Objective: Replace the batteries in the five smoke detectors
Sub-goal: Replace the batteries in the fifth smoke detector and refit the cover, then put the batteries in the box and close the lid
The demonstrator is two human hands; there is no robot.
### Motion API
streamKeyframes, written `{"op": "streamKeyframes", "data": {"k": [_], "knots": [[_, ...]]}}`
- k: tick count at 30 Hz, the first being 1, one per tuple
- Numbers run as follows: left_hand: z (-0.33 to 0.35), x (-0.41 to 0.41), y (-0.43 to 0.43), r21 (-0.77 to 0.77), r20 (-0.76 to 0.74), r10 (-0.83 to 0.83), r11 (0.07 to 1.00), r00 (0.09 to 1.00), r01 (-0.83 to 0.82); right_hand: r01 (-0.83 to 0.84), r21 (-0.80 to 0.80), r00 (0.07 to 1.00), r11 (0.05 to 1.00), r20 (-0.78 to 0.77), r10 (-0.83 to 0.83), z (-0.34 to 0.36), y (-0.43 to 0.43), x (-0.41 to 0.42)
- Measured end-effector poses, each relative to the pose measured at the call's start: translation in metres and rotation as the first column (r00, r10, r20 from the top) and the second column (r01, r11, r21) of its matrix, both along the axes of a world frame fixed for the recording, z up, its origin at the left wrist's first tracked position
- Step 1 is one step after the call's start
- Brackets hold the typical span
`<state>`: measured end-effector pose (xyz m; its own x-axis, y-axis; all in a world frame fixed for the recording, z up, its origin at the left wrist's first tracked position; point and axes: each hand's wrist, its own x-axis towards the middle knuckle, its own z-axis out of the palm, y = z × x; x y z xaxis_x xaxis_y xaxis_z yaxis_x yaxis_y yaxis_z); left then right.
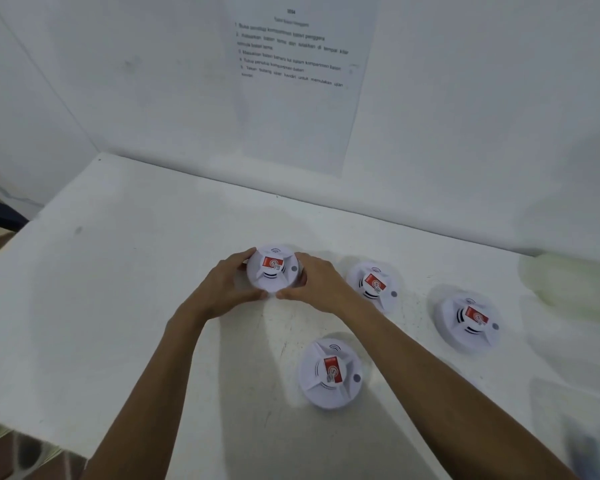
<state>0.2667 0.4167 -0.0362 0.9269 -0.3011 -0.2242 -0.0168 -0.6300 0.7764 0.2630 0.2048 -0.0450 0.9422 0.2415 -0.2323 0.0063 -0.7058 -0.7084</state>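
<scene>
Both hands on detector (272, 269), far-centre of table (118, 271): L hand (227, 285) cups its left rim, R hand (312, 282) its right, face up. Needs flipping w/ both for the batt door.

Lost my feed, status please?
Both hands, left and right, grip one detector. Three others sit untouched. Nothing blocking.

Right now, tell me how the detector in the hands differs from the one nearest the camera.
The held detector is gripped between the left hand and right hand; the nearest detector lies untouched on the table. The held detector sits farther back and looks smaller; the nearest detector looks larger. Both are white, round, red-stickered, face up.
</scene>
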Motion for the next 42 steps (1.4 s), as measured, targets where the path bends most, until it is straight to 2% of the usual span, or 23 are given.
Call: {"op": "streamKeyframes", "data": {"k": [7, 10, 13, 18, 23, 28, 31, 34, 37, 40, 42], "knots": [[0.012, -0.012, -0.012, 0.041, 0.013, 0.033, 0.999, 0.999, -0.034, -0.007, 0.049, 0.997, 0.999, -0.08, 0.01, 0.02, -0.006, -0.012], [0.023, -0.024, -0.023, 0.114, 0.132, 0.014, 0.993, 0.991, -0.029, -0.012, 0.041, 0.996, 0.999, -0.089, 0.016, 0.032, -0.018, -0.029], [0.026, -0.036, -0.031, 0.165, 0.266, 0.015, 0.984, 0.964, -0.061, 0.049, 0.055, 0.995, 0.997, -0.089, -0.044, 0.039, -0.041, -0.05], [0.038, -0.052, -0.084, 0.053, 0.323, 0.042, 0.997, 0.946, -0.063, 0.148, 0.12, 0.989, 0.982, -0.011, -0.148, 0.066, -0.102, -0.087], [0.059, -0.066, -0.18, -0.099, 0.308, -0.071, 0.989, 0.949, 0.106, 0.293, 0.131, 0.952, 0.947, 0.051, -0.302, 0.095, -0.192, -0.123], [0.067, -0.076, -0.292, -0.152, 0.303, -0.176, 0.961, 0.937, 0.23, 0.433, 0.096, 0.889, 0.896, 0.119, -0.442, 0.115, -0.295, -0.151], [0.065, -0.079, -0.361, -0.179, 0.244, -0.203, 0.952, 0.948, 0.25, 0.509, 0.078, 0.847, 0.857, 0.134, -0.515, 0.116, -0.357, -0.161], [0.056, -0.077, -0.422, -0.11, 0.238, -0.201, 0.966, 0.95, 0.232, 0.551, 0.03, 0.825, 0.834, 0.13, -0.55, 0.105, -0.416, -0.163], [0.04, -0.068, -0.469, 0.032, 0.213, -0.21, 0.978, 0.954, 0.208, 0.581, -0.079, 0.813, 0.81, 0.115, -0.571, 0.088, -0.465, -0.158], [0.022, -0.059, -0.5, 0.205, 0.125, -0.233, 0.957, 0.964, 0.205, 0.576, -0.223, 0.816, 0.787, 0.09, -0.571, 0.069, -0.5, -0.153], [0.014, -0.058, -0.515, 0.272, 0.063, -0.229, 0.94, 0.971, 0.204, 0.559, -0.263, 0.822, 0.787, 0.049, -0.567, 0.058, -0.513, -0.151]]}}
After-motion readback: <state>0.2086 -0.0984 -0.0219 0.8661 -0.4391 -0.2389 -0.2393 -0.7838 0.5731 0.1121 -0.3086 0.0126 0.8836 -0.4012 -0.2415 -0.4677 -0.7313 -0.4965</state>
